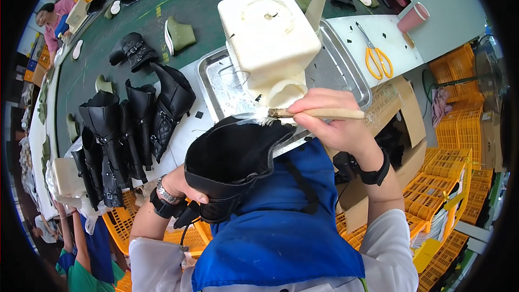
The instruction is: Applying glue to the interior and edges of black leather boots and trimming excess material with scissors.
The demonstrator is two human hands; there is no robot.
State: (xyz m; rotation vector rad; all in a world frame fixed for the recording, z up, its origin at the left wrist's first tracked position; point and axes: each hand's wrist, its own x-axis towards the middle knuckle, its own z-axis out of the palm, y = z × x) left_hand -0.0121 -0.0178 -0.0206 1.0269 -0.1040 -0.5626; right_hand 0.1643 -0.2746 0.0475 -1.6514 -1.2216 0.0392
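Observation:
My left hand (185, 185) is closed on a black boot (232, 181), holding it tilted with its wide top opening facing up; part of the hand is hidden behind the boot. My right hand (331, 116) pinches the wooden handle of a brush (346, 113). The pale bristles are at the boot's far top edge, just below the round mouth of a whitish plastic container (265, 32). Whether they touch the boot I cannot tell. That container rests in a shallow metal tray (354, 73), and its spout points up at the far right.
Several black boots (108, 124) stand grouped at the left. Orange-handled scissors (377, 62) and a pink cup (414, 18) are at the right. A cardboard box (386, 103) and yellow crates (432, 189) sit below. Beyond runs a green belt (200, 0) with boots and soles. People work at the left.

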